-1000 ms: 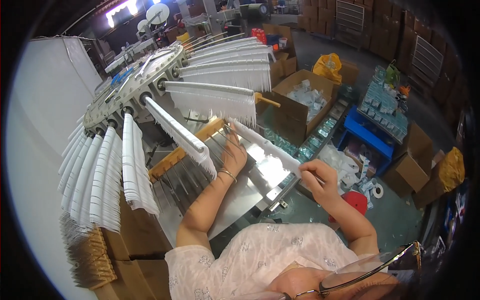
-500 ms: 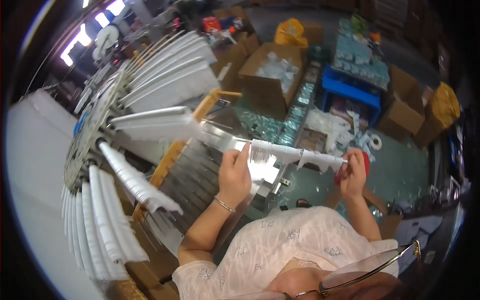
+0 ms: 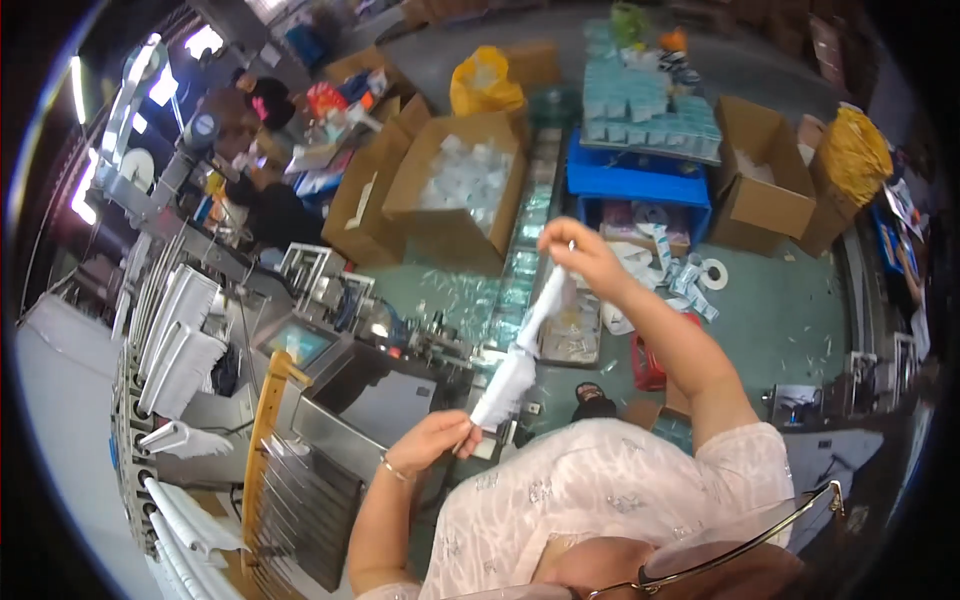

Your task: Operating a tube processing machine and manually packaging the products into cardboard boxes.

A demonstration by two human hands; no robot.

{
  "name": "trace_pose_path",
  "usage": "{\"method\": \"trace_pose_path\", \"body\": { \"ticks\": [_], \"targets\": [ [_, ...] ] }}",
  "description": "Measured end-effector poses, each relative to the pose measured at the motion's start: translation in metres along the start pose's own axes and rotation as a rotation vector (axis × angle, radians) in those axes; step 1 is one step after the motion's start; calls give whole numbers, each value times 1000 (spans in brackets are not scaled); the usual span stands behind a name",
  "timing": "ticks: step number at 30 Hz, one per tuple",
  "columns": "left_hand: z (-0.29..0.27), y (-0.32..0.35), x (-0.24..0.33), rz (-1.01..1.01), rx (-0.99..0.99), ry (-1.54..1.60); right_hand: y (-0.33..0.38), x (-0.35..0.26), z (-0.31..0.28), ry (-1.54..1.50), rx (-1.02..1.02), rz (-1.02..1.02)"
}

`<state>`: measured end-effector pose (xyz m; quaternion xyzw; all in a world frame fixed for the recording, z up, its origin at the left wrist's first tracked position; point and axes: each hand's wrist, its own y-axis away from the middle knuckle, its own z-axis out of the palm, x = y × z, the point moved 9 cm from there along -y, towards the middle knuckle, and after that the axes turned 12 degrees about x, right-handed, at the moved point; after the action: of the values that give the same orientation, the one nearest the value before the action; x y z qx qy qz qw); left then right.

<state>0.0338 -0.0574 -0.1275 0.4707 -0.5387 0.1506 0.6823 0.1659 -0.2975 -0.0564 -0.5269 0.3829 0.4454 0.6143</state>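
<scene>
Swings white-covered rod (image 3: 518, 364) steeper, between left hand (image 3: 436, 441) and right hand (image 3: 583, 253) clamped on its ends, near-left of blue crate (image 3: 636, 184).

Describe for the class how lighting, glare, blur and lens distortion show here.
Head view: the lights at upper left glare white; head view: fisheye leaves black corners; head view: the top edge looks soft; head view: the white strip looks partly washed out.
</scene>
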Motion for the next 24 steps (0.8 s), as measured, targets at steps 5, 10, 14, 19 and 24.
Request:
{"method": "trace_pose_path", "body": {
  "ticks": [5,10,14,19,24],
  "targets": [
    [-2,-60,37,101,223,65,-96,-7,-39,44,250,-196],
    [-3,-99,62,146,415,195,-76,55,-52,-48,366,-146],
    [-22,-126,63,248,596,224,5,112,8,-272,13,183],
    [-40,-134,76,313,763,500,26,100,86,-344,-148,50],
    [-64,-139,80,459,885,590,-4,85,110,-263,60,-48]
  ]
}}
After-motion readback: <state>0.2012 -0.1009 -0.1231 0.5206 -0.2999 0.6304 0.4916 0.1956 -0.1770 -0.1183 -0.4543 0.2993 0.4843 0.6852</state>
